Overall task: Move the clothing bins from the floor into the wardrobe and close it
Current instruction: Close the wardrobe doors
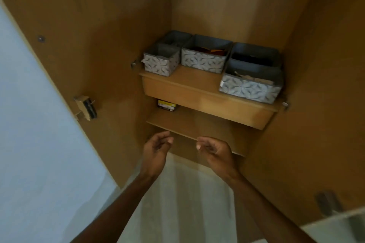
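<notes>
**Wardrobe** (217, 16): standing open. The left door (59, 45) is hanging wide to the left, showing a lock fitting (86, 107) on its inner face.

**Upper shelf** (197, 85): carrying five grey patterned clothing bins.
- Left pair: the small near bin (161, 63) is touching a second bin (175, 38) directly behind it.
- Middle bin (205, 56): showing something orange-red inside.
- Right pair: the near right bin (250, 87) is sitting at the shelf's front edge, with the far right bin (256, 53) pressing against its back.

**Lower shelf** (193, 122): holding a small dark box (166, 105) at its far left.

**Hands**: the left hand (156, 152) and right hand (215, 152) are hovering side by side just in front of the lower shelf's edge. The fingers of both are loosely curled, gripping nothing and touching nothing.

**Floor** (177, 193): showing no bin in the visible part.

**Status, judged**: the bins are looking stowed, and closing is looking like the remaining step.

**Hazards, judged**:
- The near right bin may be overhanging the shelf front, so a closing door could catch it, shove it askew or fail to latch.
- Fingers could get nipped if the doors are pushed shut by their meeting edges.
- A bin could be lying outside the view, so the wardrobe could get shut too soon.
</notes>
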### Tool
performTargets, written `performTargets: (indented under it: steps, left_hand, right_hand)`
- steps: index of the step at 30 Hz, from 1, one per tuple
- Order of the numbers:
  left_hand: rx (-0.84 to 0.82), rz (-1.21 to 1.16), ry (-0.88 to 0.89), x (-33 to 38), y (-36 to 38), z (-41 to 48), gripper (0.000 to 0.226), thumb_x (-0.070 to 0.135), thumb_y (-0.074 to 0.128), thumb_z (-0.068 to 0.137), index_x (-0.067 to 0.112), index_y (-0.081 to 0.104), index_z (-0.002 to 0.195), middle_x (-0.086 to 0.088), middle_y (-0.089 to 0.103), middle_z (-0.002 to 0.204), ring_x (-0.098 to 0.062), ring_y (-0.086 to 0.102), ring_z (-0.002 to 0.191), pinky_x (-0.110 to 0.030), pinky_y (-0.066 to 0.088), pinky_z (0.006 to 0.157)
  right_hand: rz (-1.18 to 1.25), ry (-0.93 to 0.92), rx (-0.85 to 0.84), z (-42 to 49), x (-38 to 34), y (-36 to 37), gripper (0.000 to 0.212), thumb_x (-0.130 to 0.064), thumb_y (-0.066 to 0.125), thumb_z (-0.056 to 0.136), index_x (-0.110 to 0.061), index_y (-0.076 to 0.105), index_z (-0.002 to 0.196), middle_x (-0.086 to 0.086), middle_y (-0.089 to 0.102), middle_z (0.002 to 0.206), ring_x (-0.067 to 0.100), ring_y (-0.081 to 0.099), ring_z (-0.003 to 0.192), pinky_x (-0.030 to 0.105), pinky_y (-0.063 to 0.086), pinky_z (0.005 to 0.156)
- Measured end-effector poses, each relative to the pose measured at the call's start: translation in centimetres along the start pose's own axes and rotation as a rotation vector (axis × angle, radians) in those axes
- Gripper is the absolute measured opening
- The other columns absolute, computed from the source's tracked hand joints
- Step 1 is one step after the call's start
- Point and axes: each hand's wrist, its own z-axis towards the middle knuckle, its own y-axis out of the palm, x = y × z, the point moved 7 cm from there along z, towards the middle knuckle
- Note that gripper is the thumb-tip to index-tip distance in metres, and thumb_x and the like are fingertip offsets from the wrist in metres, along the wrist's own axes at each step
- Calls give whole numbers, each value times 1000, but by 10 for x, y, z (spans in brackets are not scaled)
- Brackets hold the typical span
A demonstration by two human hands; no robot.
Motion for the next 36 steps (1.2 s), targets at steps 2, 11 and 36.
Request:
performTargets:
  steps: [2,11,36]
  left_hand:
    - [-54,3,2,-2,35,-22,24,12,66,89,14,66,113,-7,72,106,-19,67,101,-32,53,88]
    - [-291,-13,-19,9,206,-147,21,7,67,88,11,68,108,-10,73,100,-21,68,98,-28,51,88]
    - [-577,108,232,127,357,-246,47,10,66,87,28,49,127,20,56,119,2,54,110,-18,48,86]
  right_hand:
    - [-5,22,41,-27,8,-33,21,-21,70,85,-25,70,106,-10,72,102,3,66,95,18,51,82]
    - [-89,55,251,-177,28,-210,18,-22,69,87,-20,73,104,-8,73,98,3,67,91,18,52,82]
    - [-84,-4,266,-181,-22,-332,60,15,49,79,-25,61,122,-11,67,110,7,62,105,29,55,83]
